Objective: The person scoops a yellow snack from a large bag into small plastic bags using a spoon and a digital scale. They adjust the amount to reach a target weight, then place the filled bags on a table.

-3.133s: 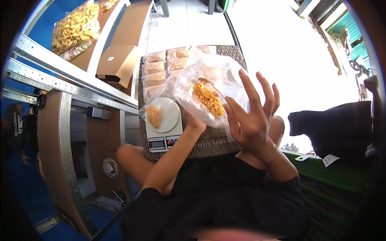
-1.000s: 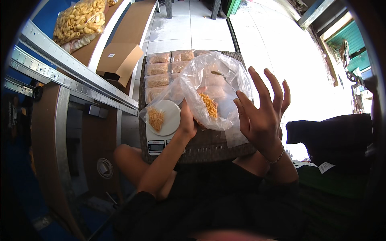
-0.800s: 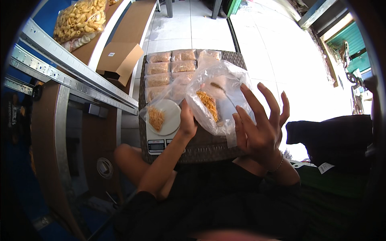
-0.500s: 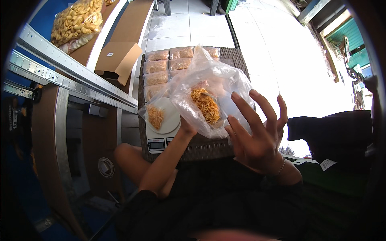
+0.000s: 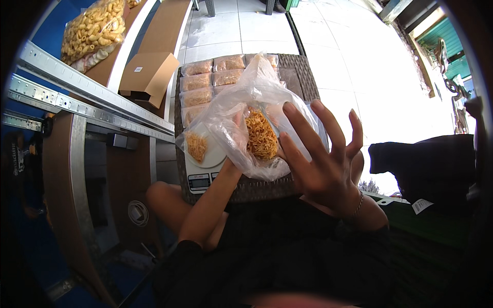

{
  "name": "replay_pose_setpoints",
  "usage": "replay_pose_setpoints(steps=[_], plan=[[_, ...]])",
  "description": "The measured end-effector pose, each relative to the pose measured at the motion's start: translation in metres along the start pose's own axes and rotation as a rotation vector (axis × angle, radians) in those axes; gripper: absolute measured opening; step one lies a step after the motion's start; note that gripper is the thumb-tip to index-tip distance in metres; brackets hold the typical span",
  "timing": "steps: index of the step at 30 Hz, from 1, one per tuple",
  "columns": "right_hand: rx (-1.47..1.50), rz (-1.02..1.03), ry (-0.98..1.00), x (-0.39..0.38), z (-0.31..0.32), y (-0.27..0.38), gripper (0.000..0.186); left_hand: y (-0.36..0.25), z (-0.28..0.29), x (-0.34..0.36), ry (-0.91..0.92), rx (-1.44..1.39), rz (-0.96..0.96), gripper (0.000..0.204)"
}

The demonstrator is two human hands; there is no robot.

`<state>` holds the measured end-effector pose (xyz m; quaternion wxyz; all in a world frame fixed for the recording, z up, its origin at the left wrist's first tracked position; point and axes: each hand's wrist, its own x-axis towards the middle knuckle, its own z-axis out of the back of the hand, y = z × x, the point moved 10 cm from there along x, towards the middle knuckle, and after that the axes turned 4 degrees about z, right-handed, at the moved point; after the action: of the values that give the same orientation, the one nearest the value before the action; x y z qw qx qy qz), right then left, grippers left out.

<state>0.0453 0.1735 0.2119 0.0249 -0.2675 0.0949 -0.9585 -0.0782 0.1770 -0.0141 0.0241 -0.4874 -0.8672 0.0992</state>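
A large clear plastic bag [image 5: 233, 143] stands with its mouth open above the table, holding a heap of crisp orange-brown shreds [image 5: 262, 136]. My left hand [image 5: 234, 167] goes in under the bag's near left side and supports it; its fingers show only faintly through the plastic. At the bag's right rim is my right hand [image 5: 323, 167], its fingers spread apart and nothing visible gripped in them. The thumb side is close to the shreds. Left of the bag, a small bag of pale shreds [image 5: 196, 146] lies on a white kitchen scale [image 5: 211, 163].
Several filled small packets [image 5: 196, 96] lie in rows on the brown woven table [image 5: 305, 77]. On the left are metal rails [image 5: 97, 105], an open cardboard box [image 5: 149, 79] and a big bag of macaroni [image 5: 95, 31]. Dark cloth [image 5: 421, 167] hangs at the right.
The bag's mouth has opened wider around the shreds, and the heap shows more fully. My right hand has shifted slightly left and up, its fingers still spread.
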Motion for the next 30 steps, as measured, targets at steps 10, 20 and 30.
replay_pose_setpoints(steps=[10,20,30], plan=[[0.045,-0.045,0.01,-0.014,0.001,-0.005,0.021,-0.002,0.025,-0.003,-0.008,-0.017,-0.007,0.05],[0.065,-0.255,-0.016,-0.049,0.015,-0.009,0.016,-0.003,0.058,-0.01,-0.129,0.143,-0.147,0.047],[0.229,-0.583,-0.068,-0.074,-0.009,-0.031,0.021,-0.021,0.034,-0.018,-0.389,0.55,-0.406,0.045]])
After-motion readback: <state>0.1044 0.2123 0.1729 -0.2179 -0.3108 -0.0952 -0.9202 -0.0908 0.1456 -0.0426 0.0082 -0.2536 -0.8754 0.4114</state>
